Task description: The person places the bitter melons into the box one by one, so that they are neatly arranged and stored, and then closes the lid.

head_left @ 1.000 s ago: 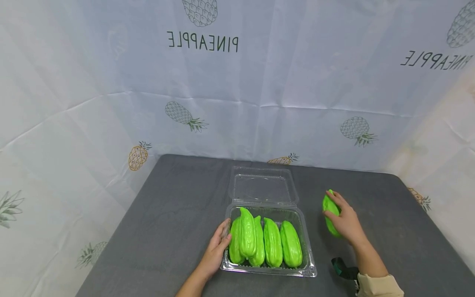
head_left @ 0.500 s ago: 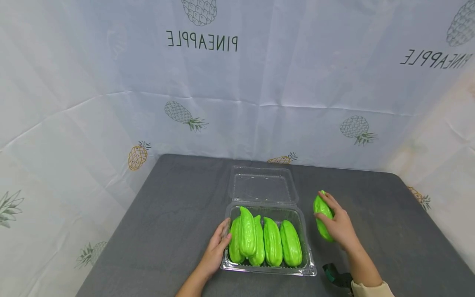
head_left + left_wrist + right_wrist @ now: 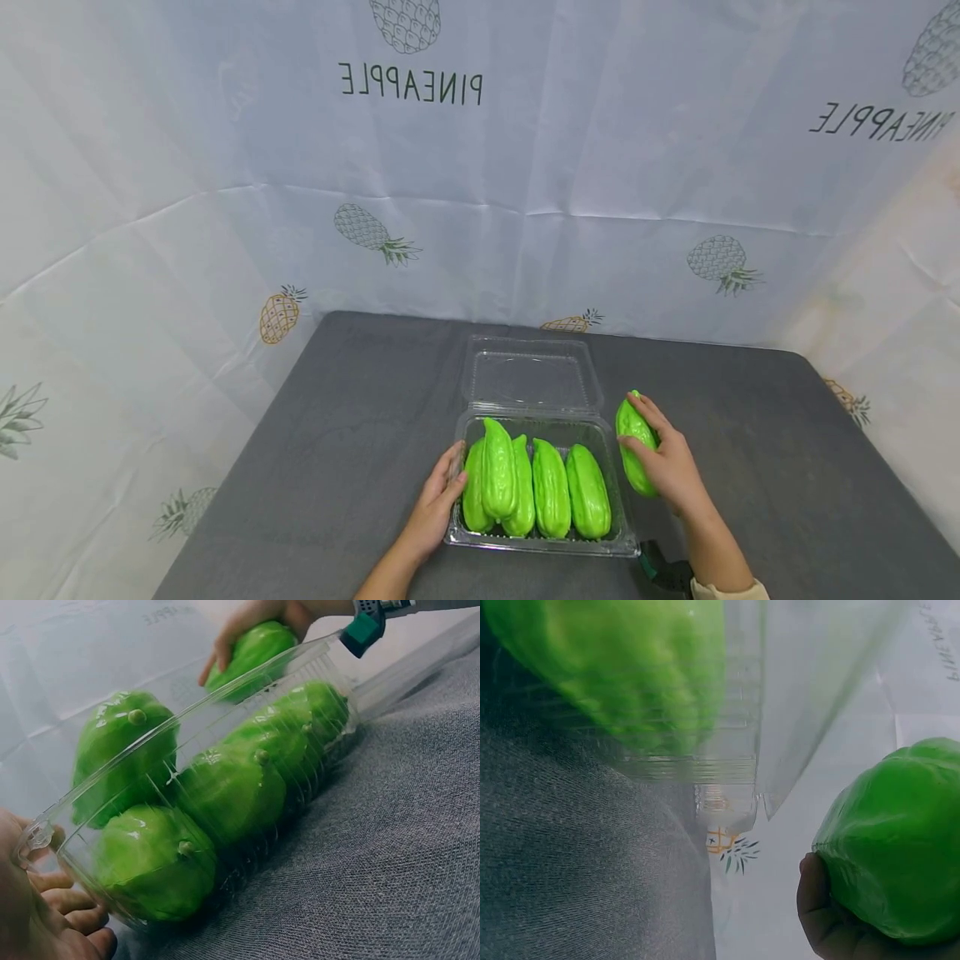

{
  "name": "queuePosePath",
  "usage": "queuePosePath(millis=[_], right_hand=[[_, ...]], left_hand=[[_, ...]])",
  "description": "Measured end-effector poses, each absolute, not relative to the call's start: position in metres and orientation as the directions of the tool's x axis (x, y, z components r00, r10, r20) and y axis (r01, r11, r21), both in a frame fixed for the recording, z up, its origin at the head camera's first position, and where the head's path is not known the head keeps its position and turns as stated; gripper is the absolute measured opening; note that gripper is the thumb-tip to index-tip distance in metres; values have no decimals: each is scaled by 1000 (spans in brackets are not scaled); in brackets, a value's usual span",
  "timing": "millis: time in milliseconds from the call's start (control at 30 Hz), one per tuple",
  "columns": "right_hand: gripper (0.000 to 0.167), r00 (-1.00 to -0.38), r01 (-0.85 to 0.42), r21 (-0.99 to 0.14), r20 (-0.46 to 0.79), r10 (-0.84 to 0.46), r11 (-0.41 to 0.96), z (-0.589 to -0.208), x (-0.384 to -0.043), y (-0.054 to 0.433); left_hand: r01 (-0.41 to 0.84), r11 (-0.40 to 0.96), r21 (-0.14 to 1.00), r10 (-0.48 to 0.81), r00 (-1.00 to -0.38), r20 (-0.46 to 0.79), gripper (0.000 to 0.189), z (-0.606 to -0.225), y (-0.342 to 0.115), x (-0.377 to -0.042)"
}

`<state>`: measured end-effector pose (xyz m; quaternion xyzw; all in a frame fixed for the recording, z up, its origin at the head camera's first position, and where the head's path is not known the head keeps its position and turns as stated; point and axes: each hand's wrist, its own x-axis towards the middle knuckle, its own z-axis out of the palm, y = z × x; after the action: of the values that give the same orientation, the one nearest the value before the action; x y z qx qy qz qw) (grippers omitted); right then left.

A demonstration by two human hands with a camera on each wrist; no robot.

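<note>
A clear plastic clamshell box (image 3: pixel 540 546) stands on the table with several bright green, ribbed bitter melons (image 3: pixel 551 492) inside. One more bitter melon (image 3: pixel 498 471) lies on top of the others at the left. My left hand (image 3: pixel 435 500) holds the box's left side, thumb at the rim and fingers outside the wall. Just right of the box, my right hand (image 3: pixel 670 467) grips another bitter melon (image 3: pixel 633 437), thumb on one side and fingers on the other. The left wrist view has this held bitter melon (image 3: pixel 255 656) raised beyond the box's far end.
The box's clear lid (image 3: pixel 532 375) is folded back flat behind it. Dark grey cloth covers the table (image 3: pixel 360 417). A pale curtain (image 3: pixel 487 258) with pineapple prints hangs along the back and sides. A black-and-green strap device (image 3: pixel 663 571) sits below the right wrist.
My right hand has carried its bitter melon leftward across the table, up to the box's right side. The left hand, the box and the bitter melons inside have stayed put.
</note>
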<state>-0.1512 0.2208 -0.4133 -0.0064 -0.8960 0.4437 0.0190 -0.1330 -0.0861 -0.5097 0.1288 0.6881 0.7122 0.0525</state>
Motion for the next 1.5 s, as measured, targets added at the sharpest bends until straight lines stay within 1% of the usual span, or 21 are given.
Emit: queuePosePath(millis=[433, 800, 900, 1100, 1233, 1367, 1500], right_hand=[[61, -999, -17, -797, 43, 29, 603, -417, -138, 221], [59, -997, -35, -842, 63, 35, 538, -410, -125, 208], [59, -998, -3, -868, 32, 50, 497, -409, -124, 202], [60, -994, 100, -946, -84, 65, 307, -409, -125, 184], [60, -990, 132, -967, -120, 68, 216, -411, -128, 172], [60, -991, 133, -976, -125, 54, 174, -415, -131, 163], [60, -994, 112, -971, -108, 29, 210, -420, -132, 156]], left_hand=[[122, -54, 991, 253, -958, 132, 54, -507, -86, -131], [135, -51, 990, 253, -957, 143, 54, -508, -86, -132], [132, -48, 990, 253, -957, 140, 54, -508, -86, -132], [112, -48, 993, 258, -958, 121, 54, -504, -86, -132], [101, -47, 994, 260, -959, 110, 54, -504, -86, -132], [102, -52, 993, 260, -959, 112, 54, -505, -86, -132], [105, -49, 993, 260, -959, 114, 54, -506, -85, -132]])
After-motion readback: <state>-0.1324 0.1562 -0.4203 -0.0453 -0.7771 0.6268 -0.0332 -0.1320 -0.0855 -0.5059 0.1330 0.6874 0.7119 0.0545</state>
